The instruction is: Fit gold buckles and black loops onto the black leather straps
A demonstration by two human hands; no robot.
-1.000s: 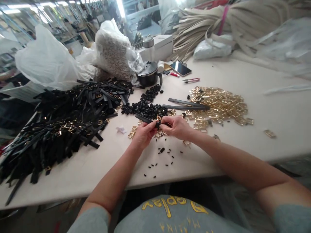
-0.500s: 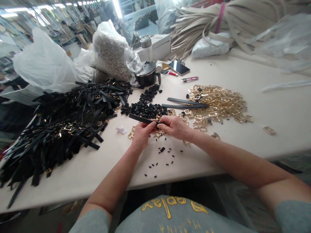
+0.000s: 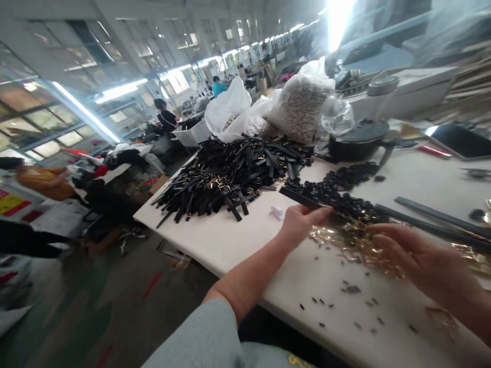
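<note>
Two bare hands of ours reach over the pale table [image 3: 215, 243] in the head view, well apart from each other. With our left hand [image 3: 301, 223] we pinch a black strap [image 3: 297, 197] between thumb and fingers, its free end pointing out past the knuckles, beside a heap of small black loops [image 3: 337, 191]. Our right hand [image 3: 425, 258] is blurred, its fingertips over the gold buckles [image 3: 358, 245]; we cannot tell whether they hold anything. Small black bits [image 3: 353, 290] lie scattered on our side of the buckles. Beyond our left hand we see a large pile of black straps with gold buckles [image 3: 230, 176], and beyond the loops a dark lidded pot [image 3: 356, 143].
</note>
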